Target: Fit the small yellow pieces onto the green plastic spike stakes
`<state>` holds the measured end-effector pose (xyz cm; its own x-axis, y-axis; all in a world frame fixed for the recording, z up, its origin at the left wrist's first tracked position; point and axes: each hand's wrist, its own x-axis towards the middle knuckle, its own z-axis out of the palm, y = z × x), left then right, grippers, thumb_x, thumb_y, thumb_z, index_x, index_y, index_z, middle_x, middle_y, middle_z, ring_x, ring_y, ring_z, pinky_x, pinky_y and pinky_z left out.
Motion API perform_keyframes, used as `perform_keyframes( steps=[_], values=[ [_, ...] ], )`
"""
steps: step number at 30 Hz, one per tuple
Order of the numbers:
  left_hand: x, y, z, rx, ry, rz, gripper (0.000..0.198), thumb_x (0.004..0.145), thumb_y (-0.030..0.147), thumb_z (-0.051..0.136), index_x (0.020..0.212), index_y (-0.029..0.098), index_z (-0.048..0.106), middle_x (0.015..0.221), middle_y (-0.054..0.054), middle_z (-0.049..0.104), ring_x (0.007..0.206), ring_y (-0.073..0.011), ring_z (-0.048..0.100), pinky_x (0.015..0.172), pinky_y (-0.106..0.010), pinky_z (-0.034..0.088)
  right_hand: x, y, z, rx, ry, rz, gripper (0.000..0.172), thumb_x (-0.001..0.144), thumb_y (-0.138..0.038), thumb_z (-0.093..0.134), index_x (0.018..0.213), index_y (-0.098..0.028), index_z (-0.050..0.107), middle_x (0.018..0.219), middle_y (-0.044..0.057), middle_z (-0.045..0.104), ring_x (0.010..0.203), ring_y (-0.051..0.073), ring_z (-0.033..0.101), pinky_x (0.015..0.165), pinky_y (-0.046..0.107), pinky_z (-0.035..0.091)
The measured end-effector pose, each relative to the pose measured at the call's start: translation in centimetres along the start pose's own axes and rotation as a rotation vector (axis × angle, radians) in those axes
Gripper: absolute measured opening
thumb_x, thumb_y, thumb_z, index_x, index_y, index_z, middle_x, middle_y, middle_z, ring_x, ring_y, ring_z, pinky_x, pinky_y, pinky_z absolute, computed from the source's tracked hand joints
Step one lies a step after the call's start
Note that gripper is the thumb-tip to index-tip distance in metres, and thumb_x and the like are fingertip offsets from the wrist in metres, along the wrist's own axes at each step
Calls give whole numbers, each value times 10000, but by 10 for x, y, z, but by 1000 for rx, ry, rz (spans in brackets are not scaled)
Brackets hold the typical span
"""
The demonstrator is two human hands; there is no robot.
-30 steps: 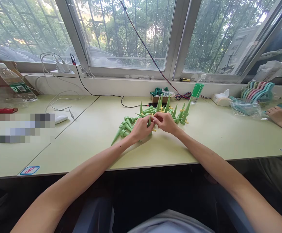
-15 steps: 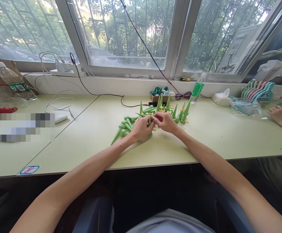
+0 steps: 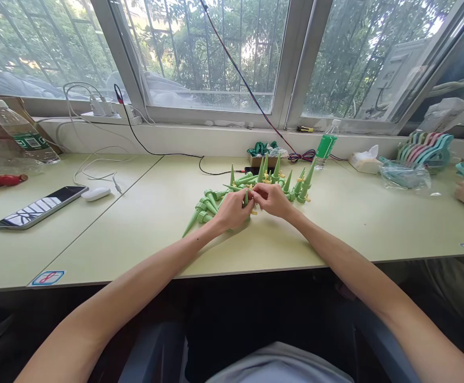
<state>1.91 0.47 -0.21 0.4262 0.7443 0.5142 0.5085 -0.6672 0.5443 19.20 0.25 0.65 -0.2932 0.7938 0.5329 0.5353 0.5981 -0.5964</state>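
So both hands are working close together over the table (image 3: 136, 250), fingertips pretty much meeting. The left hand (image 3: 234, 211) has a green spike (image 3: 246, 199) pinched upright, tip poking up between thumb and fingers. The right hand (image 3: 272, 200) is bunched into a narrow pinch right beside it; can't tell whether there's something tiny in there, the fingers hide it. A yellow piece (image 3: 254, 213) shows just below the fingers, no idea from this angle what it's joined to.

For fiddly stuff like this, I'd let the left hand be the clamp: grip the spike low and firm so it doesn't twist, and let the right do the fine moves with just the fingertips. Go gently, small plastic bits probably slip or snap if you crank on them. Tilting the wrists a bit would help you see too. And watch your elbows: loose spikes (image 3: 195, 219) lie heaped on the left, while standing spikes (image 3: 306, 183) on the right look easy to topple.
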Motion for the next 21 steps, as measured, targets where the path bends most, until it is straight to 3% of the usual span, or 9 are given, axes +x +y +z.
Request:
perform_keyframes(
  steps=[21],
  values=[
    [0, 0, -1, 4, -5, -1, 141, 878, 255, 518, 755, 192, 545, 574, 41, 505, 516, -110, 391, 575, -264, 331, 0, -3, -1, -20, -2, 8, 191, 895, -276, 525, 759, -180, 617, 615, 5, 601, 570, 130, 488, 601, 266, 389]
  ],
)
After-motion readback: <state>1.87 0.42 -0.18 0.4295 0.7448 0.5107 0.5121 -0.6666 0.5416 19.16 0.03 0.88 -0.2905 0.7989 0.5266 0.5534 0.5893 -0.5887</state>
